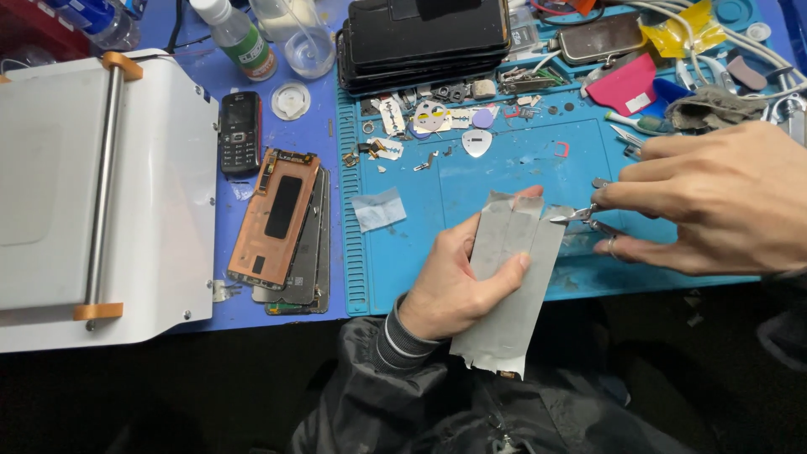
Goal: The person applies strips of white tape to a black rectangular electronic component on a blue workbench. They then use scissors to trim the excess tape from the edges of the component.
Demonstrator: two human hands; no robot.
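My left hand point(458, 282) holds a long grey sheet of tape-like film point(513, 286) upright over the table's front edge, thumb and fingers pinching its sides. My right hand point(714, 206) grips thin metal tweezers point(580, 214) whose tips touch the sheet's upper right corner. Both hands hover over a blue repair mat point(504, 168).
A white machine with a metal roller point(101, 185) fills the left. Copper-backed phone panels point(277, 219), a small black keypad phone point(240, 130), a stack of black phones point(424, 38), bottles point(239, 38), guitar-pick tools point(477, 141), small parts and cables lie on the mat and table.
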